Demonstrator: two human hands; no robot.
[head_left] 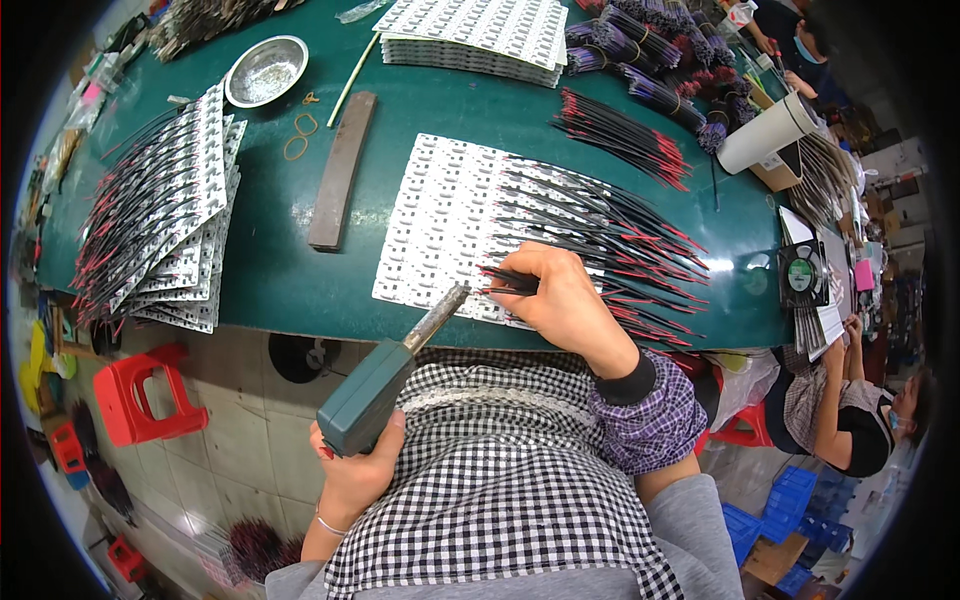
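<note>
My left hand (362,462) is wrapped around the grip of a dark green soldering gun (368,398). The gun's metal barrel slants up to the right, its tip close to my right fingers. In my right hand (560,300) the fingers are pinched on a small bunch of black wires (510,281) with red among them. Both hands are at the front edge of a white circuit board panel (440,210), covered in rows of small parts. Many black and red wires (620,222) lie from the panel's right part out over the table.
The green table (270,200) also holds a stack of wired panels (205,250), a metal bowl (267,71), a brown bar (343,172), a panel stack (475,45), loose wires (625,140) and wire bundles (650,90). A red stool (150,395) stands left; another person (850,420) sits right.
</note>
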